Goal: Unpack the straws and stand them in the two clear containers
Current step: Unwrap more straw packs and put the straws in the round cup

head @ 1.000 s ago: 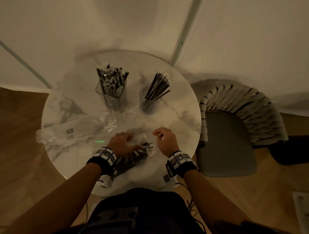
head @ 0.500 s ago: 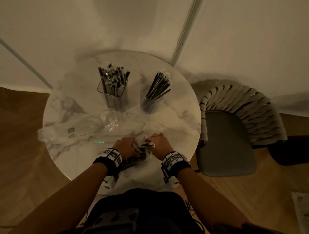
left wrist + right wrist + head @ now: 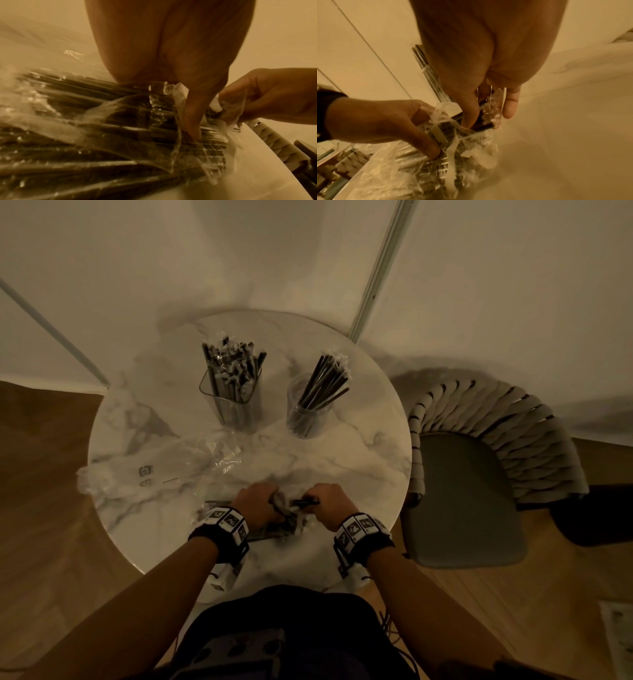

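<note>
A clear plastic pack of dark straws lies at the near edge of the round marble table. My left hand grips the pack's crumpled open end, its thumb pressing the plastic. Close beside it, my right hand pinches a few wrapped dark straws at that opening. The left hand shows in the right wrist view too. Further back stand a square clear container and a round clear container, each holding upright dark straws.
An empty crumpled plastic bag lies on the table's left side. A woven-back chair stands close to the table's right edge. A wall runs right behind the table, and wooden floor surrounds it.
My hands have come together over the pack's open end. The right hand moved left and took hold of straws, and the left hand shifted from the pack's body to its crumpled end.
</note>
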